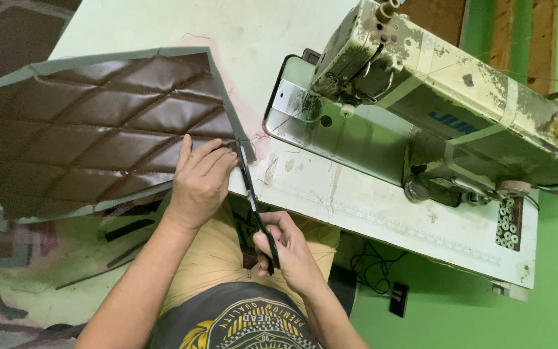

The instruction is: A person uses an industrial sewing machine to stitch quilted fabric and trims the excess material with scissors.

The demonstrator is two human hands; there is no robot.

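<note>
The right hand grips black scissors, blades pointing up and away at the brown quilted sheet's grey corner, at the table's front edge. The left hand presses flat on it.

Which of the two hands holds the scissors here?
The right hand grips the black-handled scissors; the left hand lies flat on the brown quilted leatherette panel.

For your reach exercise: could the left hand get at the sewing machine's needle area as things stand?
Probably yes: the left hand rests on the quilted brown panel, and bare table lies between it and the sewing machine.
</note>
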